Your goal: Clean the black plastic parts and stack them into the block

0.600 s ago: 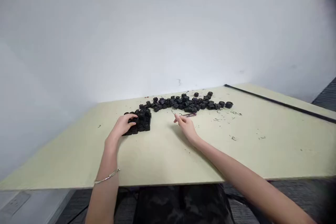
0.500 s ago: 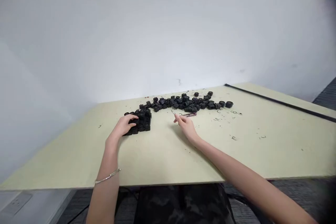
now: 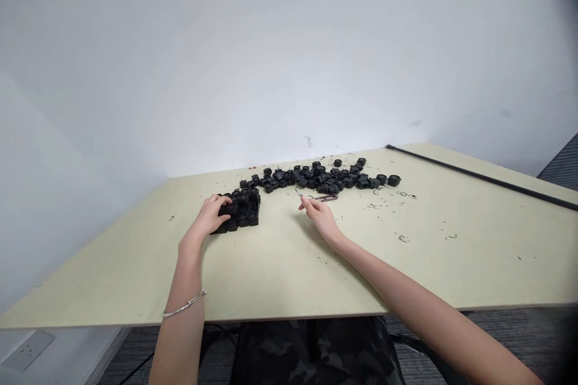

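Observation:
My left hand (image 3: pixel 210 215) rests on a tight block of small black plastic parts (image 3: pixel 241 210) on the pale yellow table (image 3: pixel 280 264), fingers curled over its left side. My right hand (image 3: pixel 321 216) lies on the table to the right, fingers pinched round a thin metal tool (image 3: pixel 298 192) whose tip points up and away. A small purple-handled tool (image 3: pixel 326 197) lies just beyond that hand. A loose row of black parts (image 3: pixel 320 175) stretches along the far side of the table.
Small dark shavings (image 3: pixel 401 237) are scattered to the right of the hands. A black strip (image 3: pixel 478 175) runs along the table's far right edge. A white wall (image 3: pixel 271 60) stands close behind. A wall socket (image 3: pixel 27 350) shows low at the left.
My left hand has shifted slightly left on the block of parts. My right hand has stayed where it was.

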{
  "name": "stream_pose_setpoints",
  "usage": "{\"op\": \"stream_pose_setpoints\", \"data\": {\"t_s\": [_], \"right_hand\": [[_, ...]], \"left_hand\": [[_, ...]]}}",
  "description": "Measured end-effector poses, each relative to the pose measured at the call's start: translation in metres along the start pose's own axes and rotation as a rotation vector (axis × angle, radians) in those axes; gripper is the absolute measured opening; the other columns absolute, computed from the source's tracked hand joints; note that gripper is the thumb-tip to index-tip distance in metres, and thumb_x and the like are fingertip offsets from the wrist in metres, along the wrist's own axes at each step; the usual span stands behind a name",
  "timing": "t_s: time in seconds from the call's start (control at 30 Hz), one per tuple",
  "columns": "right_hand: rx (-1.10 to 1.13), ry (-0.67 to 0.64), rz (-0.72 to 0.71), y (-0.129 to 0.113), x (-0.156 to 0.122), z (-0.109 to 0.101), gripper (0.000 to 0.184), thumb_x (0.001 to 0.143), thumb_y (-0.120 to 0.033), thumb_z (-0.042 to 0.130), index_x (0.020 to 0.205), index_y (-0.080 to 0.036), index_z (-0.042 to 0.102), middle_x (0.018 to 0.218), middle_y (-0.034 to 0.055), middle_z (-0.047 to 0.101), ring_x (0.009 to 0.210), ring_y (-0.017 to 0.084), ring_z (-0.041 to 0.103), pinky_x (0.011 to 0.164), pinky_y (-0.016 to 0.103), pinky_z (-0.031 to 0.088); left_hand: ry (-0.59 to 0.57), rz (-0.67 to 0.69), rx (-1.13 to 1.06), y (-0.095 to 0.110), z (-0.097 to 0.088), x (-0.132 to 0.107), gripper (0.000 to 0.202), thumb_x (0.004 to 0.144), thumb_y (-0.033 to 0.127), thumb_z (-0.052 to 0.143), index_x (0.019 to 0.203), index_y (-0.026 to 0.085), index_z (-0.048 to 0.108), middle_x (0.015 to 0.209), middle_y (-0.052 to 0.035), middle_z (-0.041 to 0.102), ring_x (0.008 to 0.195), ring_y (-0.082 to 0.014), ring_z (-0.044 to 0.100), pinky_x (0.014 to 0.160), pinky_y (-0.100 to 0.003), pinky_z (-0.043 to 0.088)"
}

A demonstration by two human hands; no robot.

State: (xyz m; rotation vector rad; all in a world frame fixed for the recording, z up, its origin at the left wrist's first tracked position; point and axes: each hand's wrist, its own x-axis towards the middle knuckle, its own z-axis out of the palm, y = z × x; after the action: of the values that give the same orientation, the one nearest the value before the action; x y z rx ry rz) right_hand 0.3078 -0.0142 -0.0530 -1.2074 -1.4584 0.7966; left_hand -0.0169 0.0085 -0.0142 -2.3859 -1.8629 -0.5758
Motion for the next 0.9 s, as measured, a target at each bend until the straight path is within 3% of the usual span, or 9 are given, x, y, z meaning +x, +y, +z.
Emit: {"op": "stream_pose_setpoints", "data": {"t_s": [0.2,0.37,0.53,0.67,0.9], "right_hand": [[-0.099,0.02,-0.046,0.009,0.011,-0.008,0.032,0.084,-0.046,0.046,0.077,-0.018,0.059,0.061,-0.0016,0.051,0.058,0.014,0.045,0.056,0.024,0.031],[-0.534,-0.055,-0.211,0.011,0.015,-0.02,0.025,0.09,-0.021,0.035,0.087,-0.017,0.06,0.081,0.0052,0.062,0.07,0.016,0.052,0.062,0.025,0.033],[-0.932,-0.056,-0.263,0.012,0.016,-0.026,0.029,0.091,-0.017,0.035,0.104,-0.019,0.06,0.107,0.0109,0.06,0.099,0.021,0.051,0.079,0.029,0.035],[-1.065,-0.031,-0.194,0.018,0.019,-0.031,0.033,0.092,-0.019,0.033,0.113,-0.021,0.058,0.125,0.0109,0.052,0.116,0.025,0.043,0.089,0.035,0.033],[-1.135,-0.124,-0.071,0.02,0.02,-0.033,0.036,0.09,-0.015,0.031,0.115,-0.021,0.057,0.115,0.0117,0.056,0.106,0.026,0.05,0.082,0.036,0.037]], "left_hand": [[-0.026,-0.099,0.149,0.006,-0.006,-0.002,0.026,0.07,0.016,0.059,0.095,0.023,0.056,0.094,-0.0043,0.056,0.095,-0.0243,0.046,0.084,-0.035,0.036],[-0.039,-0.126,0.205,0.013,-0.008,-0.002,0.024,0.073,0.019,0.058,0.097,0.023,0.055,0.099,-0.0057,0.056,0.102,-0.0271,0.043,0.084,-0.036,0.034],[-0.055,-0.159,0.205,0.014,-0.006,-0.001,0.027,0.075,0.024,0.057,0.101,0.025,0.054,0.106,-0.0073,0.054,0.108,-0.0295,0.041,0.085,-0.039,0.034],[-0.057,-0.179,0.224,0.012,-0.005,-0.001,0.027,0.076,0.027,0.055,0.102,0.025,0.055,0.109,-0.009,0.053,0.111,-0.0314,0.039,0.088,-0.042,0.034],[-0.056,-0.186,0.204,0.013,-0.002,-0.001,0.033,0.075,0.028,0.052,0.108,0.026,0.053,0.113,-0.0097,0.05,0.114,-0.0323,0.036,0.091,-0.046,0.034]]}}
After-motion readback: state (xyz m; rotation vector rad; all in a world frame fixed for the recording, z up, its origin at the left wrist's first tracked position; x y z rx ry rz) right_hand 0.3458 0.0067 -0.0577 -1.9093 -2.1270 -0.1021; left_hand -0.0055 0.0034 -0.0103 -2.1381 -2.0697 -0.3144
